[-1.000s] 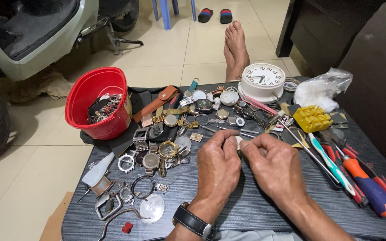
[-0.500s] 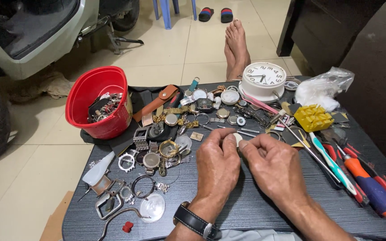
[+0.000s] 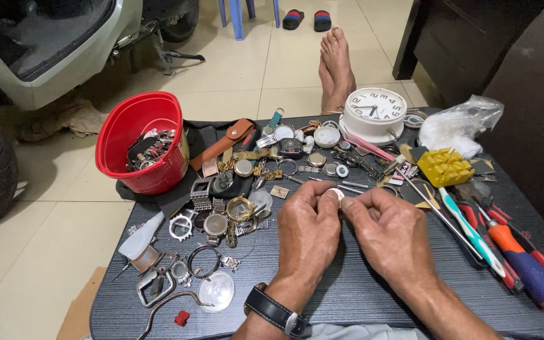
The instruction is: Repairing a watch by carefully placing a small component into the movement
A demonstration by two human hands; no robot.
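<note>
Little has changed over the last second: both hands stay together over the dark bench (image 3: 360,296), only drawn slightly closer. The left hand (image 3: 306,230) and right hand (image 3: 388,230) are curled, fingertips pinching a small white round part (image 3: 335,194) between them, which sits at the hands' twelve o'clock. A red bucket (image 3: 140,141) stands at ten o'clock, a white clock (image 3: 376,113) at one o'clock, screwdrivers (image 3: 517,258) at three.
</note>
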